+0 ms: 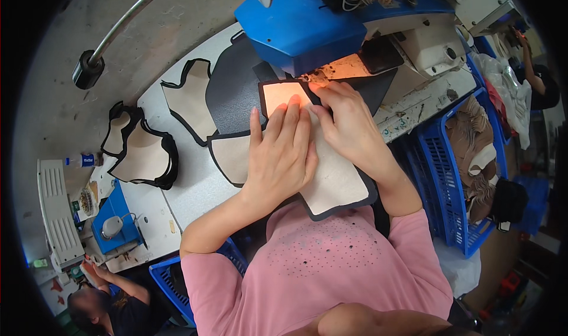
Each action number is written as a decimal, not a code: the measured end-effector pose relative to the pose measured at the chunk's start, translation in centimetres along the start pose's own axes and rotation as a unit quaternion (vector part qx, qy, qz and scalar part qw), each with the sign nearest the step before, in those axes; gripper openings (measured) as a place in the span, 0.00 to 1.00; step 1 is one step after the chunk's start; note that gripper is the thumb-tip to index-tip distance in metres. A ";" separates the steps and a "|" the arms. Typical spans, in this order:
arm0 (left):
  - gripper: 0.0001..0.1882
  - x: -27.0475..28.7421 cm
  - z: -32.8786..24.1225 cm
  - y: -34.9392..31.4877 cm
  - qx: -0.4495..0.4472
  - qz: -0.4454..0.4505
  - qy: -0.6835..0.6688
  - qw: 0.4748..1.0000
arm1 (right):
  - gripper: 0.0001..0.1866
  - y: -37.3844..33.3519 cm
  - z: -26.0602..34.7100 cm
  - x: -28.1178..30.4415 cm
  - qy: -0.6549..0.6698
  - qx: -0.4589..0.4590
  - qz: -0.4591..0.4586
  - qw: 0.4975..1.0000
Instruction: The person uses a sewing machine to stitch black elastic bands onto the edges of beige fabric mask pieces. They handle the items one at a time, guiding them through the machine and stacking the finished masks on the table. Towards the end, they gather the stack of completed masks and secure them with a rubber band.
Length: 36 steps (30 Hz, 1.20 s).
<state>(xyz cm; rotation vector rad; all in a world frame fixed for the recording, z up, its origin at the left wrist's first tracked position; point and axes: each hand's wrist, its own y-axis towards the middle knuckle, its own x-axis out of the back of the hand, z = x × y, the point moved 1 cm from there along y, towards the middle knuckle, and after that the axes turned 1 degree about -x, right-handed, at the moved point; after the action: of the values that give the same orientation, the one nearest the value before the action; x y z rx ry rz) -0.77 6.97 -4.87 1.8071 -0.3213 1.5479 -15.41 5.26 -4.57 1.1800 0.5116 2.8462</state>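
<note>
A cream fabric piece [340,185] with dark bound edges lies on the worktable under both my hands, its upper end lit orange beside the blue-covered machine head [299,31]. My left hand [281,149] rests flat on it, fingers stretched toward the lit end. Close to the machine, my right hand [349,120] has its fingers bent over the piece's right edge, with the thumb toward the left hand. The fingertips of the right hand are partly hidden. A dark grey padded surface [234,90] lies beneath the work.
Left on the white table [195,182] lie another cream piece [192,102] and a stack of dark-edged pieces [145,149]. A lamp arm [127,16] reaches over. Blue crates [441,176] with brown fabric stand right. A co-worker [109,303] sits lower left; another person's arm [529,67] shows far right.
</note>
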 end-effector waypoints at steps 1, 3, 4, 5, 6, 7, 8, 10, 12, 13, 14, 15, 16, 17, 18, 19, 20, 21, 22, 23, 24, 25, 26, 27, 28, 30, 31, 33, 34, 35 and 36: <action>0.25 0.0 0.1 0.1 0.000 0.000 0.001 1.000 | 0.14 0.2 -0.1 0.0 0.005 0.000 0.008 1.000; 0.25 0.1 0.2 0.2 0.005 0.001 0.000 1.000 | 0.15 0.5 -0.4 -0.1 0.015 -0.001 0.025 1.000; 0.25 0.1 0.2 0.4 0.005 0.002 -0.001 1.000 | 0.15 0.6 -0.5 -0.1 0.014 0.008 0.023 1.000; 0.24 0.2 0.2 0.5 0.009 0.003 -0.007 1.000 | 0.15 0.7 -0.8 -0.3 0.012 0.016 0.022 1.000; 0.24 0.3 0.2 0.7 0.012 0.005 -0.014 1.000 | 0.15 0.9 -1.0 -0.4 0.010 0.025 0.020 0.999; 0.24 0.3 0.4 0.9 0.015 0.007 -0.020 1.000 | 0.15 1.0 -1.2 -0.5 0.011 0.033 0.006 0.999; 0.22 0.4 0.5 1.2 0.011 0.010 -0.021 1.000 | 0.15 1.1 -1.3 -0.7 0.011 0.042 -0.008 0.999; 0.21 0.3 0.9 1.7 0.002 0.010 -0.013 1.000 | 0.14 1.6 -1.5 -0.7 0.022 0.041 -0.016 0.999; 0.20 0.4 1.1 2.0 -0.002 0.012 -0.015 1.000 | 0.13 2.1 -1.5 -0.5 0.044 0.021 -0.005 0.999; 0.20 0.5 1.2 2.2 -0.002 0.014 -0.020 1.000 | 0.12 2.1 -1.5 -0.4 0.051 0.017 -0.006 0.999; 0.19 0.6 1.3 2.4 -0.003 0.016 -0.025 1.000 | 0.12 2.0 -1.6 -0.3 0.059 0.012 -0.007 0.998; 0.18 0.8 1.4 2.6 0.001 0.020 -0.019 1.000 | 0.11 1.9 -1.6 -0.1 0.066 0.007 -0.008 0.998; 0.18 0.8 1.6 2.7 0.006 0.023 -0.014 1.000 | 0.11 1.8 -1.5 0.3 0.070 -0.005 -0.003 0.998; 0.17 0.9 1.8 2.8 0.010 0.026 -0.009 1.000 | 0.10 1.6 -1.2 0.8 0.073 -0.016 0.002 0.997; 0.18 1.0 2.1 3.0 0.002 0.030 -0.002 1.000 | 0.10 1.5 -1.0 1.0 0.077 -0.028 0.006 0.997; 0.20 1.1 2.4 3.2 -0.006 0.033 0.003 0.999 | 0.09 1.2 -1.1 1.1 0.076 -0.025 0.000 0.997; 0.22 1.2 2.5 3.4 -0.015 0.036 0.009 0.999 | 0.09 1.0 -1.1 1.2 0.075 -0.022 -0.006 0.997; 0.23 1.7 2.4 3.6 -0.014 0.049 0.007 0.999 | 0.09 0.8 -1.2 1.3 0.073 -0.018 -0.012 0.997; 0.25 2.3 2.2 3.7 -0.015 0.062 0.003 0.998 | 0.09 0.7 -1.4 1.3 0.076 -0.012 -0.021 0.997; 0.26 2.5 2.1 3.8 -0.015 0.075 0.000 0.997 | 0.08 0.6 -1.5 1.2 0.079 -0.005 -0.030 0.996; 0.28 2.4 2.1 3.7 -0.027 0.055 -0.004 0.998 | 0.08 0.5 -1.6 1.2 0.082 0.002 -0.039 0.996; 0.29 2.4 2.2 3.7 -0.025 0.062 -0.007 0.998 | 0.08 0.5 -1.6 1.2 0.087 -0.002 -0.041 0.995; 0.30 2.5 2.1 3.9 -0.024 0.069 -0.010 0.997 | 0.08 0.5 -1.6 1.1 0.092 -0.006 -0.043 0.995; 0.31 2.6 2.2 4.0 -0.022 0.076 -0.013 0.997 | 0.08 0.5 -1.5 1.1 0.097 -0.010 -0.044 0.994; 0.29 2.7 2.3 4.1 -0.022 0.080 -0.010 0.997 | 0.08 0.5 -1.5 1.1 0.097 -0.014 -0.046 0.994; 0.27 2.4 2.7 4.2 -0.024 0.069 -0.010 0.997 | 0.08 0.4 -1.8 0.9 0.085 0.004 -0.060 0.995; 0.26 2.2 2.8 4.2 -0.025 0.064 -0.010 0.998 | 0.08 0.4 -1.8 0.8 0.079 0.013 -0.067 0.995; 0.18 1.9 2.8 4.4 -0.031 0.024 -0.009 0.999 | 0.08 0.5 -1.8 0.7 0.081 0.005 -0.065 0.995; 0.16 1.5 3.2 4.3 -0.034 0.022 -0.015 0.999 | 0.08 0.5 -1.8 0.7 0.080 0.004 -0.065 0.995; 0.15 1.3 3.6 4.2 -0.038 0.020 -0.022 0.999 | 0.08 0.5 -1.8 0.7 0.079 0.004 -0.066 0.995; 0.13 1.3 4.0 4.2 -0.041 0.027 -0.013 0.999 | 0.07 0.5 -1.7 0.7 0.083 0.008 -0.068 0.994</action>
<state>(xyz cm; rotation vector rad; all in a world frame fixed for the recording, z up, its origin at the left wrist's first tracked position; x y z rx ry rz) 0.00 1.67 -2.26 1.7700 -0.4437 1.5261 -17.03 4.35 -5.10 0.8758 0.5985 2.8407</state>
